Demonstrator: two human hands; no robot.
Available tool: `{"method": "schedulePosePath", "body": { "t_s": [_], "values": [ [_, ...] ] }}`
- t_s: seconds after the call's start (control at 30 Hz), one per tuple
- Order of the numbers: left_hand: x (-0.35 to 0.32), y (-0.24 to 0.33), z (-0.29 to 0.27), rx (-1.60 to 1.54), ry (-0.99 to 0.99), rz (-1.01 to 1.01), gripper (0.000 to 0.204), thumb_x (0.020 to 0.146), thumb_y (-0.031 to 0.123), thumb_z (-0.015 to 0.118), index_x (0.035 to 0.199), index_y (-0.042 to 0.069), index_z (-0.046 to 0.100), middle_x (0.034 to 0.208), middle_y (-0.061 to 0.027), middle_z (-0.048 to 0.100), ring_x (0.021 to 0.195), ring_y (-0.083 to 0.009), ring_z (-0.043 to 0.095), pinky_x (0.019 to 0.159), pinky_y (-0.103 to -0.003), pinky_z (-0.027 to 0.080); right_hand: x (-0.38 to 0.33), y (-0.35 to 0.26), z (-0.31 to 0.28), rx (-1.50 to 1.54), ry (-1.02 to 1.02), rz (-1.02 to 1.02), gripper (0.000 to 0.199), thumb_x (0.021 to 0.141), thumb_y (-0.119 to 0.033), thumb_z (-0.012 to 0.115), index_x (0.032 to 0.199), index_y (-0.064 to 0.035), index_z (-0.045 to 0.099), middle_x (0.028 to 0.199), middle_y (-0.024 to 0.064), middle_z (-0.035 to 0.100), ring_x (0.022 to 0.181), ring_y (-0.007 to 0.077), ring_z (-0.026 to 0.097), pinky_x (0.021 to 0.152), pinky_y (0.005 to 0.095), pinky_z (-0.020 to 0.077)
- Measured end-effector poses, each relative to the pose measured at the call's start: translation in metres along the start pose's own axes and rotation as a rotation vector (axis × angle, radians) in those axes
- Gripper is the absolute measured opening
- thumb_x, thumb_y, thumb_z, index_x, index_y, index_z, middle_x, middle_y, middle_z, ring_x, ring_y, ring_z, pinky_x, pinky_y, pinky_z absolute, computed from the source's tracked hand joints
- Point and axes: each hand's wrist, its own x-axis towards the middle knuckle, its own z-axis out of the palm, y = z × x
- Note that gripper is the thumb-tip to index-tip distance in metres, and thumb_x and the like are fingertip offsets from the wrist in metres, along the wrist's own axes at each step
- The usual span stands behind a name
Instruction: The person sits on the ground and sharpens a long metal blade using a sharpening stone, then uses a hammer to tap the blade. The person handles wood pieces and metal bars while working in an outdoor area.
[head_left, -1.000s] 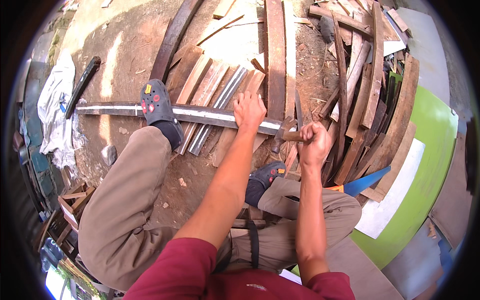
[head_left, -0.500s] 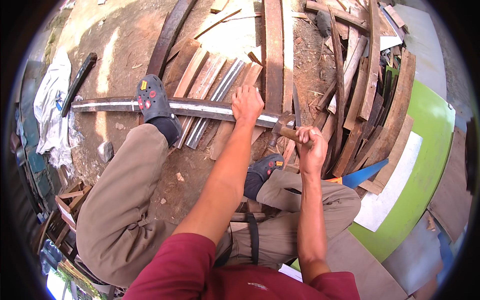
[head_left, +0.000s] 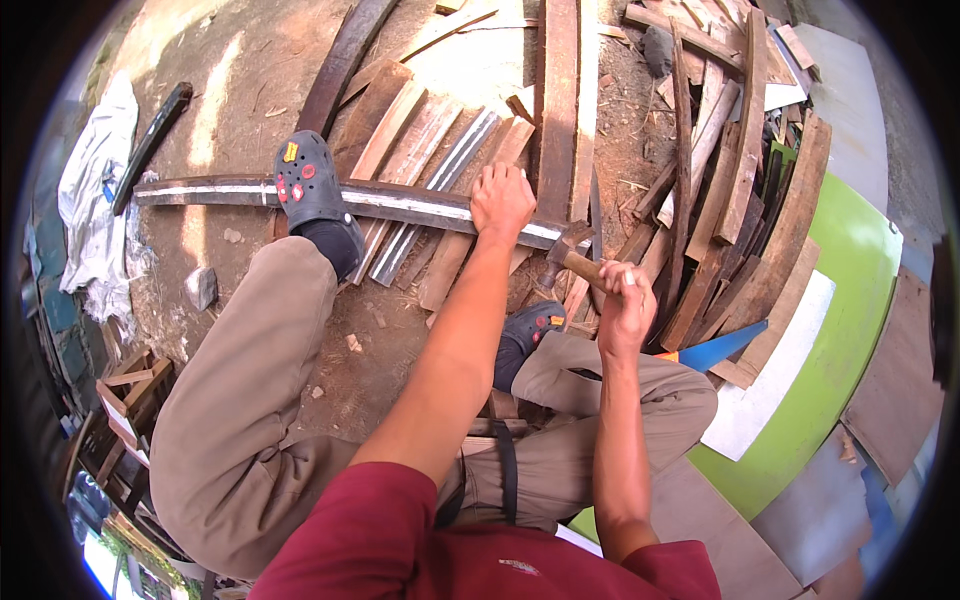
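My left hand [head_left: 503, 203] is closed around a long dark wooden board [head_left: 410, 207] with a white stripe along it, gripping it towards its right end. My left foot, in a dark grey clog [head_left: 308, 178], presses on the same board further left. In my right hand [head_left: 627, 303] is a hammer [head_left: 583, 264], fingers wrapped around its wooden handle. The metal head is beside the board's right end; whether it touches the wood I cannot tell. Several shorter planks [head_left: 412, 140] lie crosswise under the board, two of them with white stripes.
A heap of loose timber [head_left: 745, 200] lies to the right, with a blue-bladed saw [head_left: 715, 347] on its near side. Beyond it is a green panel [head_left: 850, 260]. A long beam [head_left: 552, 110] extends away ahead. A white sack [head_left: 97, 190] and a stone [head_left: 201, 288] are at the left.
The whole view has shifted slightly. My left hand still grips the board and the hammer head remains beside its right end, with little visible movement.
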Motion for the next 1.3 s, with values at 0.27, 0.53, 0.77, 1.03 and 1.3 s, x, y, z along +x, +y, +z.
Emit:
{"method": "schedulePosePath", "body": {
  "t_s": [0.27, 0.53, 0.77, 1.03, 1.3],
  "values": [
    [0.010, 0.003, 0.000, 0.012, -0.053, -0.050, 0.030, 0.099, 0.028, 0.053, 0.097, 0.005, 0.072, 0.107, -0.0106, 0.064, 0.107, -0.0284, 0.057, 0.096, -0.044, 0.045, 0.060, 0.035, 0.047, -0.100, 0.368, -0.076, 0.035, 0.105, -0.027, 0.060, 0.077, -0.0078, 0.049, 0.067, 0.0017, 0.055, 0.060, 0.0096, 0.052, 0.058, 0.0272, 0.0453],
    [0.010, 0.002, 0.000, -0.035, -0.055, -0.052, 0.032, 0.098, 0.029, 0.054, 0.096, 0.004, 0.073, 0.106, -0.0108, 0.066, 0.108, -0.0277, 0.058, 0.097, -0.043, 0.044, 0.166, 0.062, 0.031, -0.346, 0.447, 0.170, 0.037, 0.098, -0.031, 0.067, 0.073, -0.0080, 0.052, 0.056, -0.0018, 0.048, 0.044, 0.0119, 0.047, 0.041, 0.0321, 0.0376],
    [0.008, -0.001, 0.004, -0.053, 0.067, -0.001, 0.024, 0.095, 0.028, 0.060, 0.090, 0.007, 0.071, 0.099, -0.0085, 0.066, 0.103, -0.0278, 0.059, 0.095, -0.044, 0.045, 0.225, 0.087, 0.029, -0.297, 0.271, 0.540, 0.030, 0.096, -0.027, 0.064, 0.086, 0.0004, 0.057, 0.062, 0.0033, 0.050, 0.045, 0.0155, 0.045, 0.042, 0.0342, 0.0378],
    [0.009, -0.002, 0.006, -0.093, 0.098, 0.012, 0.026, 0.095, 0.028, 0.061, 0.083, 0.007, 0.071, 0.094, -0.0084, 0.065, 0.099, -0.0271, 0.059, 0.096, -0.043, 0.045, 0.254, 0.109, 0.034, -0.923, 0.137, 0.515, 0.050, 0.094, -0.039, 0.067, 0.085, 0.0102, 0.066, 0.091, 0.0299, 0.070, 0.083, 0.0293, 0.074, 0.067, 0.0444, 0.0565],
    [0.008, -0.003, 0.010, -0.078, 0.133, 0.033, 0.024, 0.094, 0.026, 0.064, 0.081, 0.007, 0.070, 0.089, -0.0082, 0.065, 0.094, -0.0280, 0.061, 0.094, -0.044, 0.046, 0.269, 0.126, 0.024, -1.215, 0.114, 0.351, 0.065, 0.090, -0.050, 0.068, 0.105, 0.0131, 0.067, 0.107, 0.0372, 0.068, 0.109, 0.0480, 0.066, 0.093, 0.0502, 0.0521]
  ]
}}
